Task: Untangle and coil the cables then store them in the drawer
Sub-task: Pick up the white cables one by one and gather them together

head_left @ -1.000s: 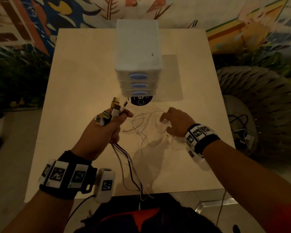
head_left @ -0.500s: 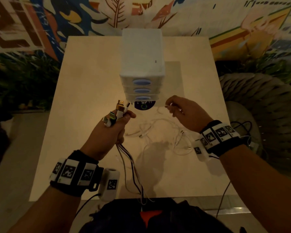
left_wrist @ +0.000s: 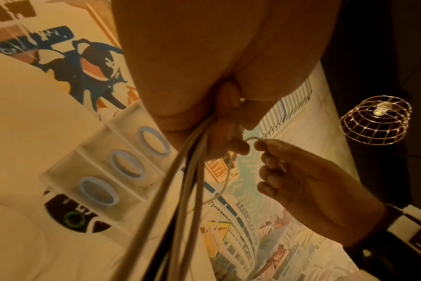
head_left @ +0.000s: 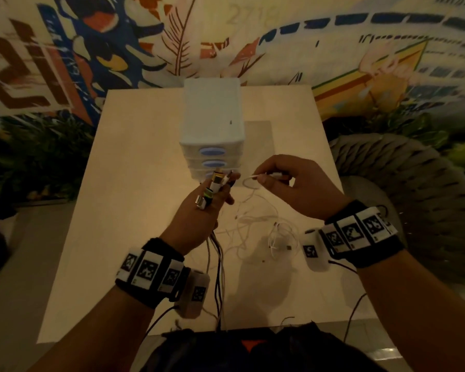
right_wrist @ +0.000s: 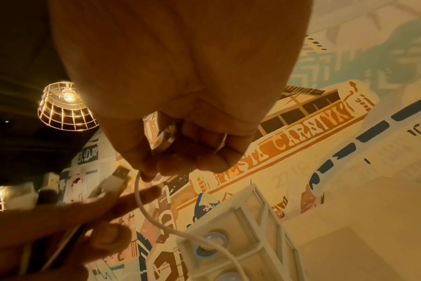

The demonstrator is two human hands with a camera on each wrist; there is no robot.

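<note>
Murals are covering the wall behind a pale table (head_left: 134, 162) carrying a white unit (head_left: 212, 114) of 3 drawers. Before the unit, the left hand (head_left: 199, 221) is gripping a bundle (head_left: 212, 189) of cable ends, while the right hand (head_left: 293, 189) is pinching a white cable (head_left: 249, 181) above loose cables (head_left: 255, 224) lying on the table.

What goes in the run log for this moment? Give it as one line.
left hand: grips cable bundle | right hand: pinches white cable | drawer unit: drawers closed | loose cables: tangled on table
</note>
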